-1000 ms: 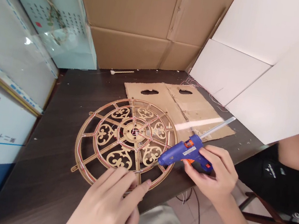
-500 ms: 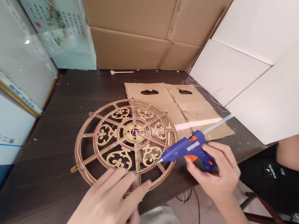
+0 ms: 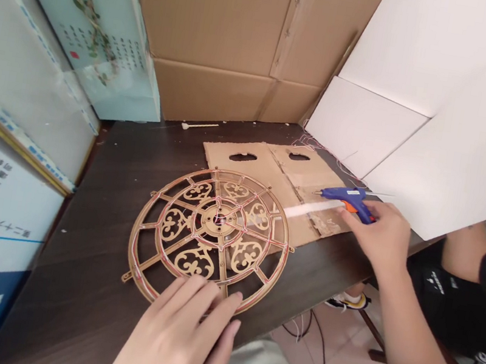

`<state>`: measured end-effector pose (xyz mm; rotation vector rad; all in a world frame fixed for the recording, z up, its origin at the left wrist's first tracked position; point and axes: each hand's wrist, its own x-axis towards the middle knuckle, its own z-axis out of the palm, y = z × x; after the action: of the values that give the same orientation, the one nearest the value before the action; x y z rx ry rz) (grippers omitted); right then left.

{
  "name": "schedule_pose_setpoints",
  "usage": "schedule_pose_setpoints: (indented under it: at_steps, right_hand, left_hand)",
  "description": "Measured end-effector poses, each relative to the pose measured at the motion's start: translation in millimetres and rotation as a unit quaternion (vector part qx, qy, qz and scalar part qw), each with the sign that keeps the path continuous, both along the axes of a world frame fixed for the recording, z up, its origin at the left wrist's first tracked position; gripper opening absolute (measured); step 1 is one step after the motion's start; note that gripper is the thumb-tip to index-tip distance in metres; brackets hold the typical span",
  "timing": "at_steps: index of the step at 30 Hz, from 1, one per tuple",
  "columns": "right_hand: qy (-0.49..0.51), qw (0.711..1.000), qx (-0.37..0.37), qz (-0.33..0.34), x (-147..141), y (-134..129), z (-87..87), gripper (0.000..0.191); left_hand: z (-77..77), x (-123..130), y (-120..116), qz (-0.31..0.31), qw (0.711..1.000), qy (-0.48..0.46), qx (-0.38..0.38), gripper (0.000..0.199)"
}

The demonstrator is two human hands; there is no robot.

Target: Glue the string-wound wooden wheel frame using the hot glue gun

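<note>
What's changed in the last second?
The glue gun moved off the ring, away from the wearer and rightward; its nozzle now points over the flat cardboard. The right hand went with it, still at the handle. Unchanged: left hand at the ring's near rim, ring lying flat.

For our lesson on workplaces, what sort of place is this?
Probably a small workshop: the right hand holds a glue gun, a wired round frame lies on the table, and a cardboard sheet lies partly beneath it.

Right of centre, the right grip [image 3: 385, 236] holds a blue glue gun [image 3: 341, 194]; lower centre, the left grip [image 3: 183, 326] touches a wheel-shaped wooden frame [image 3: 224, 228].
</note>
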<state>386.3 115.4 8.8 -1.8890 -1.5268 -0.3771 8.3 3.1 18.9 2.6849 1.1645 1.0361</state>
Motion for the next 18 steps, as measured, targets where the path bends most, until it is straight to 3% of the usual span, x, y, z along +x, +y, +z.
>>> schedule_pose_setpoints:
  at_steps: [3,6,8,11,15,18]
  right_hand:
    - [-0.035,0.998,-0.035,-0.029,8,7,-7.3,0.045]
    - [-0.067,0.998,-0.005,-0.012,-3,4,-8.2,0.042]
    - [-0.067,0.995,0.046,0.052,-20,-5,-2.8,0.034]
    - [-0.032,0.973,0.087,0.212,-53,-20,11.6,0.015]
    - [-0.023,0.93,0.039,0.364,-89,-33,28.2,0.01]
    - [-0.009,0.921,-0.013,0.389,-101,-32,29.6,0.011]
  left_hand:
    - [-0.1,0,0,0.016,1.0,-0.011,0.01,0.019]
    - [0.7,0,-1,0.019,1.0,-0.007,0.005,0.02]
    - [1.2,0,-1,0.017,1.0,-0.003,0.003,0.019]
    - [1.2,-1,-1,0.013,1.0,-0.001,0.005,0.018]
    - [-0.7,-1,-1,0.013,1.0,0.003,0.011,0.018]
    - [-3.1,-1,-1,0.008,1.0,0.006,0.008,0.02]
